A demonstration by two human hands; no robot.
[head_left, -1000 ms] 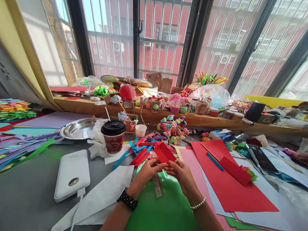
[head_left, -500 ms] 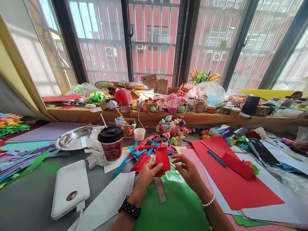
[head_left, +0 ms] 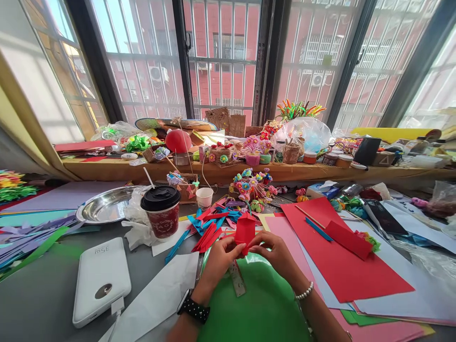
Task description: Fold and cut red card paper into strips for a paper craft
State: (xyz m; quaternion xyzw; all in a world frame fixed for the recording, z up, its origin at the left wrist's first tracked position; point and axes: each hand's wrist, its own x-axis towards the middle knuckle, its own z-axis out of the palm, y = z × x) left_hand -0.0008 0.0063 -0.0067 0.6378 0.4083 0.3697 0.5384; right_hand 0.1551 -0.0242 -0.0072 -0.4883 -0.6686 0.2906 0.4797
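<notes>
A small folded piece of red paper (head_left: 245, 227) is held up over the green mat, pinched between both hands. My left hand (head_left: 223, 259) closes its thumb and fingers on the paper's lower left side. On the lower right edge, the thumb and fingertips of my right hand (head_left: 271, 248) press together. Beneath them a ruler (head_left: 236, 280) lies on the green mat (head_left: 252, 313), partly covered by my left hand. Behind the held paper is a pile of red and blue paper strips (head_left: 206, 232).
A lidded coffee cup (head_left: 161, 216) and a white power bank (head_left: 102, 280) stand on the left, near a metal dish (head_left: 103, 206). Large red paper (head_left: 342, 256) overlaps other sheets on the right. Yarn flowers (head_left: 252, 185) stand behind the strips.
My right hand has moved in to the left and now grips the red paper's lower edge. A metal ring seen by its fingers before no longer shows. The view has shifted slightly.
</notes>
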